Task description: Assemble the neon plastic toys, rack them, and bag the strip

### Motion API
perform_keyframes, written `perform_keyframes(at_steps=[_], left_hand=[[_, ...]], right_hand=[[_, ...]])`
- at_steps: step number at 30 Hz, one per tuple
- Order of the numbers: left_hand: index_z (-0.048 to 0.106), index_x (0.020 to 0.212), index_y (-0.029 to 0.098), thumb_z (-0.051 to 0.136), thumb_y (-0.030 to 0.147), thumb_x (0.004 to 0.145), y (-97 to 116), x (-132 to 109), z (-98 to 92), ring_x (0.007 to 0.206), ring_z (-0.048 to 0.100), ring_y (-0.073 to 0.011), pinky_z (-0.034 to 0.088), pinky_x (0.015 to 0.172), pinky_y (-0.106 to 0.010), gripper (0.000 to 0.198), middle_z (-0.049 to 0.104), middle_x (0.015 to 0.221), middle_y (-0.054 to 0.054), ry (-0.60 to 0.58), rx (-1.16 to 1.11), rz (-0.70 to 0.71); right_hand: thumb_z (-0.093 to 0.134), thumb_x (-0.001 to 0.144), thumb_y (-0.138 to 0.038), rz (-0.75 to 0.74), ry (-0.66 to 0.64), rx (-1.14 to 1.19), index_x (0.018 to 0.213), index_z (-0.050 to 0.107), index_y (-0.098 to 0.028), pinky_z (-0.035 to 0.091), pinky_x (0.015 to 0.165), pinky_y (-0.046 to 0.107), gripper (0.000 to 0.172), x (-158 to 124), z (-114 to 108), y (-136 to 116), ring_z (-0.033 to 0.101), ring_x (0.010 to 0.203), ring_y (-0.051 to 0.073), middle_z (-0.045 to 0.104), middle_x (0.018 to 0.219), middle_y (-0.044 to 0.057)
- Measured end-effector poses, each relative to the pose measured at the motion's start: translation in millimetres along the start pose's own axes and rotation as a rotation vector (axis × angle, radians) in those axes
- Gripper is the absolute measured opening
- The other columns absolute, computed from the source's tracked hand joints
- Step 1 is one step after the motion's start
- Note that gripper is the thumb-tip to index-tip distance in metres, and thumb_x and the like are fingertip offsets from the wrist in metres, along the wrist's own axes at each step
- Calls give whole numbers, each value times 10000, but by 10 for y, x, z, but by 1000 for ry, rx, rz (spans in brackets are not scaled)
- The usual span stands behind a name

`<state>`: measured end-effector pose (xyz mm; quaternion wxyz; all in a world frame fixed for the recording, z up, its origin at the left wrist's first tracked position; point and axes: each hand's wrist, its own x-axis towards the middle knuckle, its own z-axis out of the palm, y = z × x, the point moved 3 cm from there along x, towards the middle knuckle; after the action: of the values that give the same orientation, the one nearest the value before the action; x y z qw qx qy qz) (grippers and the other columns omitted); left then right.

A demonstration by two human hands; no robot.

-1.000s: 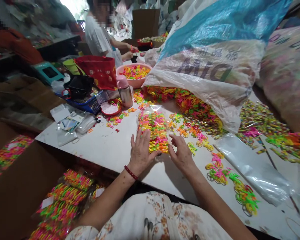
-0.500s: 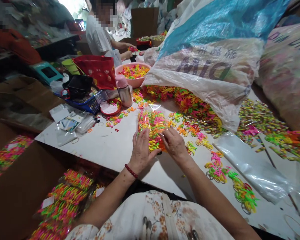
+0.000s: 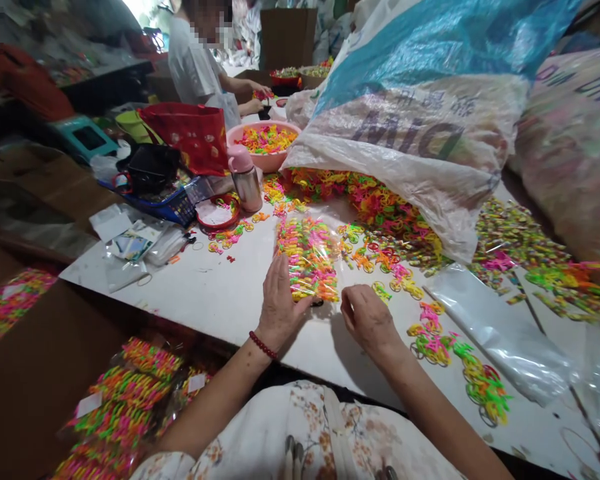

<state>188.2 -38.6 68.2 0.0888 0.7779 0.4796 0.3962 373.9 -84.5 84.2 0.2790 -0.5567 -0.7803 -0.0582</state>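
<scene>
A pink-topped bottle (image 3: 247,185) stands near a red bag (image 3: 187,137), a black object (image 3: 153,167) lies on a blue basket (image 3: 179,212), and a white-shirted person (image 3: 194,67) is farther back.

Right hand (image 3: 371,321) now beside the packet (image 3: 310,260)

With the packet (image 3: 313,257) as dial centre and twelve pointing away from the person, the left hand (image 3: 279,297) touches it between seven and eight o'clock; the right hand (image 3: 369,319) is just beside it between four and five. On the table (image 3: 200,290), a dish (image 3: 215,214) lies at ten, a bottle (image 3: 246,183) beside it, a basin (image 3: 267,162) behind that at eleven. At one, a sack (image 3: 420,120) has heaped pieces (image 3: 373,198) at its mouth; a flat bag (image 3: 495,333) lies at four. Below, at eight, more packets (image 3: 125,393) lie in a carton (image 3: 50,373).
</scene>
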Motion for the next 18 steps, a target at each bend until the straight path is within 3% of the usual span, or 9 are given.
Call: perform_keyframes(at_steps=[5, 9, 13, 16, 18], left_hand=[[38, 1536, 186, 709, 422, 787, -33, -11, 76, 1428, 293, -313, 313, 1154, -495, 1033, 279, 1538, -209, 39, -110, -83], [-2, 1539, 209, 722, 363, 778, -52, -30, 138, 1469, 205, -306, 261, 1189, -488, 1062, 182, 1586, -186, 33, -168, -74], [25, 1542, 225, 688, 301, 799, -73, -34, -14, 1481, 178, -291, 255, 1191, -508, 999, 169, 1599, -164, -30, -267, -13], [173, 1530, 221, 747, 397, 746, -177, 27, -216, 1465, 231, -307, 310, 1162, -516, 987, 223, 1587, -163, -118, -319, 56], [381, 1450, 217, 721, 426, 772, -383, 143, -345, 1399, 376, -282, 415, 1096, -461, 786, 380, 1519, -146, -120, -285, -2]], right_hand=[[472, 875, -89, -77, 14, 113, 922, 571, -171, 422, 692, 337, 137, -8, -49, -269, 495, 758, 217, 559, 764, 60], [468, 876, -100, -76, 69, -2, 1206, 565, -133, 452, 753, 392, 345, 130, 19, -371, 500, 867, 259, 593, 956, 130], [468, 885, -89, -158, 66, -84, 1169, 609, -125, 446, 742, 407, 319, 318, 76, -441, 491, 856, 270, 609, 954, 137], [473, 882, -82, -192, 111, 3, 1138, 618, -132, 446, 736, 399, 298, 368, 52, -450, 503, 841, 259, 615, 924, 123], [488, 881, -90, -206, 147, 60, 1191, 595, -147, 449, 738, 391, 333, 334, 30, -436, 518, 843, 250, 620, 929, 113]])
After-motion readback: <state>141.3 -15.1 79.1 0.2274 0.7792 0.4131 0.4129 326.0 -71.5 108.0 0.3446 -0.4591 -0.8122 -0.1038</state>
